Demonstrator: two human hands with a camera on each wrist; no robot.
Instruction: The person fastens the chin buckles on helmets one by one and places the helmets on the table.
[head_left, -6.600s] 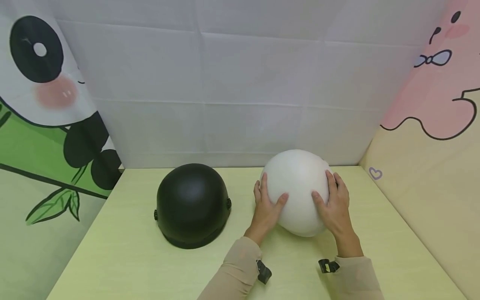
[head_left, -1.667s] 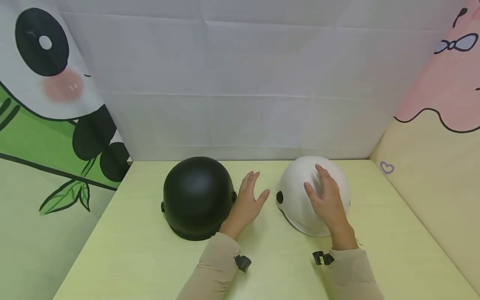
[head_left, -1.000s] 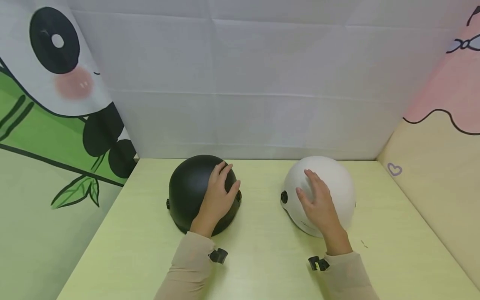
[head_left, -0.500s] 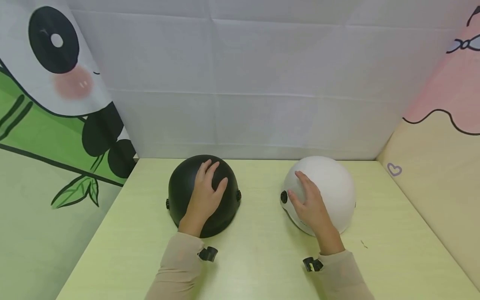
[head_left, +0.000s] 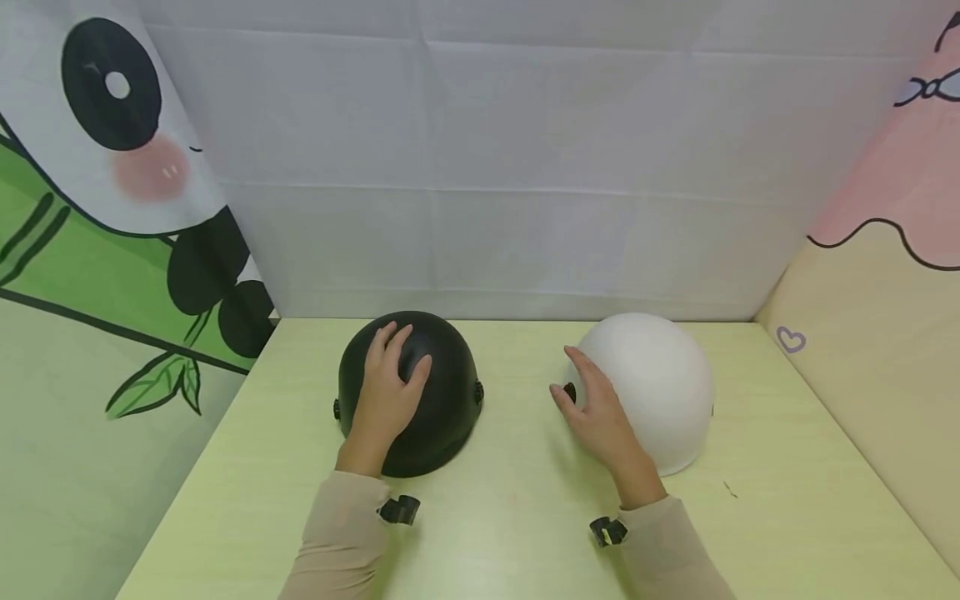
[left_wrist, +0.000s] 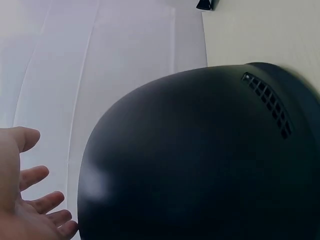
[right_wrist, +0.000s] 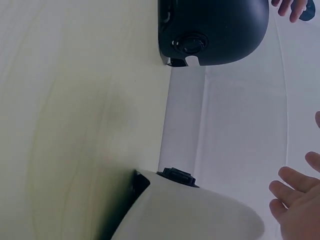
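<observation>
A black helmet (head_left: 450, 383) sits dome up on the table, left of the middle. My left hand (head_left: 387, 392) hovers over its dome with fingers loosely spread. In the left wrist view that hand (left_wrist: 25, 200) appears beside the black shell (left_wrist: 190, 150), which has a vent grille (left_wrist: 270, 105). To the right stands a white helmet (head_left: 660, 392), also dome up. Over its left edge is my right hand (head_left: 600, 417), fingers relaxed and holding nothing. The right wrist view shows a gap between this hand (right_wrist: 300, 205) and the white shell (right_wrist: 185, 215).
The pale yellow table (head_left: 510, 517) reaches back to a white cloth wall (head_left: 487, 167). Cartoon-printed panels (head_left: 885, 333) flank it on both sides. A strip of table separates the helmets. Black wrist cameras (head_left: 399, 509) are on both beige sleeves (head_left: 337, 533).
Both hands held the white helmet at first, then let go of it. It now stands turned, its side knob visible. Both hands have since moved left, the left one across the black helmet.
</observation>
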